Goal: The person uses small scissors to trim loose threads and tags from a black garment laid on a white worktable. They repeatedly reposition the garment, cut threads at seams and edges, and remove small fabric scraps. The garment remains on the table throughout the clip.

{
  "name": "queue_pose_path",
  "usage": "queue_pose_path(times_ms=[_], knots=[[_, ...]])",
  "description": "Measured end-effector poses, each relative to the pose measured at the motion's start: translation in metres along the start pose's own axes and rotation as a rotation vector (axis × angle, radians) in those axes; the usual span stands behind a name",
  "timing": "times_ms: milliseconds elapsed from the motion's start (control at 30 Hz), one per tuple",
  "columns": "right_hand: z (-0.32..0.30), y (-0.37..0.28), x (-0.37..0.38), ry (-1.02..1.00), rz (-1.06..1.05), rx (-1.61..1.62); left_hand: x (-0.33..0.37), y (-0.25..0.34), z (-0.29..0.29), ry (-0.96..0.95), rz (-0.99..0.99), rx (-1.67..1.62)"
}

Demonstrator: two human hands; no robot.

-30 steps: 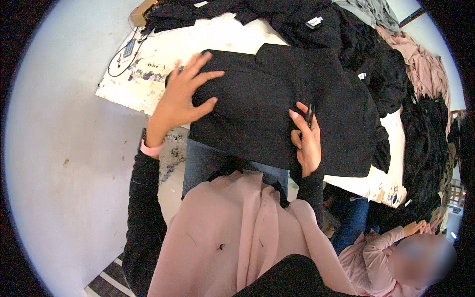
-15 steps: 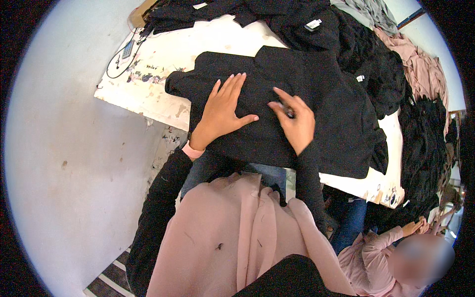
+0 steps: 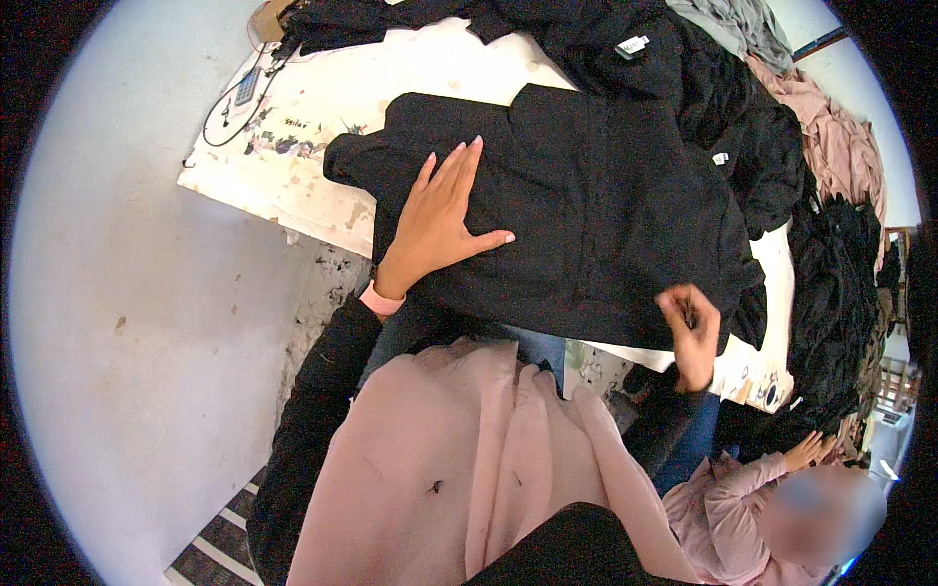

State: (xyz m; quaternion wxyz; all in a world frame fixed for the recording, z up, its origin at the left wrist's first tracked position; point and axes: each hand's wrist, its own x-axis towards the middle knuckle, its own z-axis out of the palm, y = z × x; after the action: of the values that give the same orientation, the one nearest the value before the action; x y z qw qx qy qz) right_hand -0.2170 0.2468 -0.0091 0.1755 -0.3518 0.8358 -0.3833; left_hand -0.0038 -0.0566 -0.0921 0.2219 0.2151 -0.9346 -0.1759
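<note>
A black garment [image 3: 547,215] lies spread out on a white tabletop, its near edge by my lap. Flat on its left part rests my left hand [image 3: 435,220], fingers stretched and thumb out to the side, with a pink band at the wrist. My right hand [image 3: 694,337] is over the garment's near right edge, fingers curled in and a little blurred. Something small and dark seems to sit inside those fingers, but I cannot make out what it is.
Black garments [image 3: 625,73] with white labels heap along the table's far side. Pink cloth [image 3: 835,146] and grey cloth [image 3: 733,29] hang beyond. A calculator [image 3: 246,90] and a cable lie at the far left. A person in a pink sleeve [image 3: 733,518] sits at the lower right.
My right hand has moved right and nearer, from the garment's middle to its near right edge, and its fingers have curled in. My left hand stays in place.
</note>
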Motion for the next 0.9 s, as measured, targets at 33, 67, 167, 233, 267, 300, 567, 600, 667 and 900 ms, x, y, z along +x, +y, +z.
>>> queue_pose_path(times_ms=[33, 67, 167, 233, 267, 300, 567, 600, 667, 900], knots=[[-0.007, 0.002, -0.009, -0.023, 0.047, 0.014, 0.0, 0.0, 0.0, 0.015, 0.008, -0.005], [-0.012, 0.003, -0.017, -0.027, 0.18, -0.054, 0.0, 0.001, 0.0, -0.007, -0.002, 0.003], [-0.009, -0.002, -0.018, -0.143, 0.266, 0.007, 0.001, 0.001, -0.001, -0.011, -0.003, 0.009], [0.009, -0.011, -0.004, -0.1, 0.011, 0.03, 0.001, 0.002, -0.002, -0.005, -0.008, -0.008], [0.022, -0.017, 0.008, -0.079, -0.063, -0.012, 0.001, 0.002, -0.002, -0.006, -0.012, -0.007], [0.035, -0.023, 0.022, -0.03, -0.179, -0.037, 0.001, 0.002, -0.001, -0.008, -0.013, -0.01], [0.136, -0.06, 0.134, 0.062, -0.175, -0.162, 0.002, 0.001, -0.004, 0.001, 0.007, -0.053], [0.135, -0.063, 0.134, 0.068, -0.218, -0.1, 0.003, 0.003, -0.008, -0.003, 0.014, -0.072], [0.13, -0.071, 0.129, 0.064, -0.177, -0.043, 0.008, 0.009, -0.02, 0.03, 0.063, -0.121], [0.093, -0.103, 0.071, -0.169, -0.331, 0.355, 0.023, 0.06, -0.073, -0.011, 0.069, -0.787]])
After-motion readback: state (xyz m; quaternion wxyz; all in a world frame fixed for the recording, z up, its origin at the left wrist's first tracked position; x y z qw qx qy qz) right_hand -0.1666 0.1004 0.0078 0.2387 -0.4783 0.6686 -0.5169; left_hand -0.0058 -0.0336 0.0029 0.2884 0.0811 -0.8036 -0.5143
